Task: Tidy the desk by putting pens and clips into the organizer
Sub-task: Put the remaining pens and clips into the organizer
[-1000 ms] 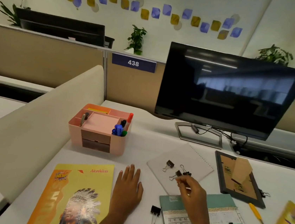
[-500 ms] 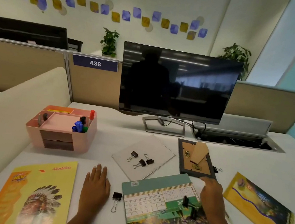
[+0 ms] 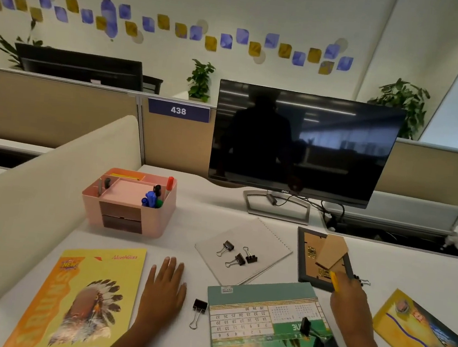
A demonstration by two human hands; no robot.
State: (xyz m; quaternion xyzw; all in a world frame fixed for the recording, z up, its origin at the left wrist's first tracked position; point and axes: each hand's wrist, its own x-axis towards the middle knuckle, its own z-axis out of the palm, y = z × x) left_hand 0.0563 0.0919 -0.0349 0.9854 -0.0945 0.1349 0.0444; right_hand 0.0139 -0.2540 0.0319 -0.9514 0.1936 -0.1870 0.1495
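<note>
Three clips (image 3: 238,259) lie on the notebook (image 3: 267,242), mid table (image 3: 213,203); pink organizer (image 3: 128,204) far left. I see right grip (image 3: 349,307) pinching a yellow pen (image 3: 334,282) nr the frame (image 3: 302,256); left grip (image 3: 164,288) flat on table, fingers straight.

Bare desk (image 3: 188,220) runs open through mid-frame between organizer (image 3: 127,218) and notebook (image 3: 265,243). The divider (image 3: 32,208) walls the organizer's left side. Across the lower frame, magazine (image 3: 79,299), flat left hand (image 3: 164,288), a clip (image 3: 199,305) and calendar (image 3: 263,314) crowd the near edge; the monitor stand (image 3: 275,218) blocks upper centre.
</note>
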